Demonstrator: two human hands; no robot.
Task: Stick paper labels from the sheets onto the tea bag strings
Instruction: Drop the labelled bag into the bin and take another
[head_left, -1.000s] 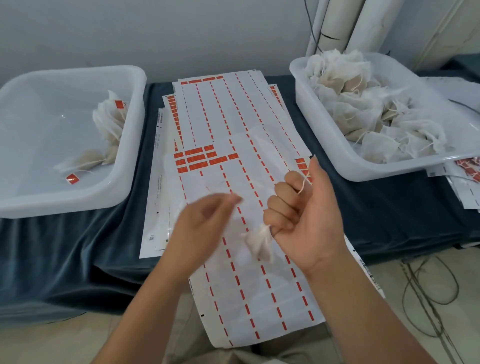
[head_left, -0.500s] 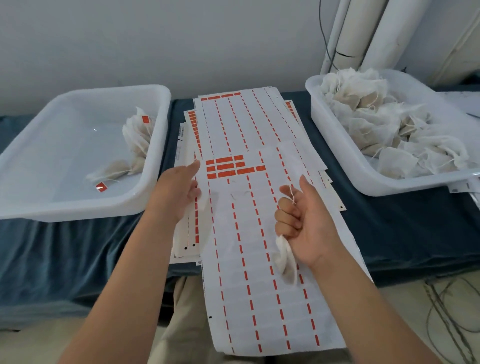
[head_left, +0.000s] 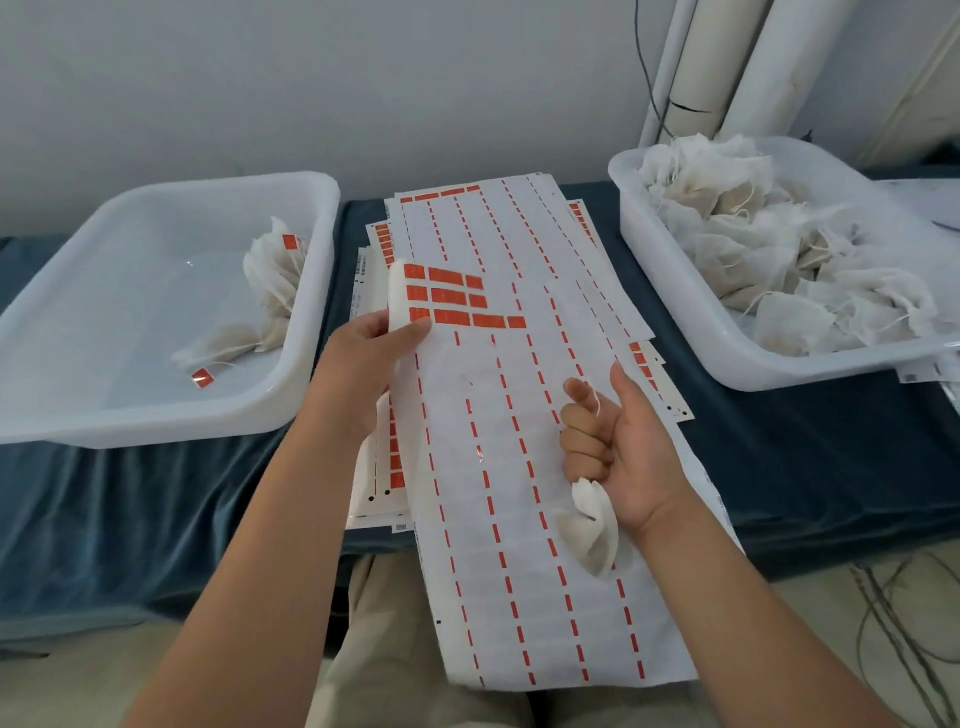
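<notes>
Fingers (head_left: 375, 326) of the left hand (head_left: 358, 374): curled over the left edge of the top label sheet (head_left: 519, 519), pinching it and lifting that edge a little, just beside the block of orange labels (head_left: 450, 301). Fingers (head_left: 584, 452) of the right hand (head_left: 631, 447): closed into a fist around a tea bag (head_left: 592, 530), with the white string (head_left: 597, 406) pinched between thumb and forefinger.

In the head view, probably the step of fetching a label, with the bag already in hand and the string held ready. Next, likely calls for peeling one orange label off the backing without tearing it, then bringing it to the string end by the thumb and folding it closed around the string.

About the tea bag: white, thin and limp, a little crumpled, hanging out below the fist over the lower part of the sheet. No label on its string yet. A few labelled bags (head_left: 270, 280) in the left tub (head_left: 156, 423), a heap of plain bags (head_left: 753, 234) in the right tub (head_left: 675, 332), both tubs on the dark blue worktop (head_left: 779, 441).
</notes>
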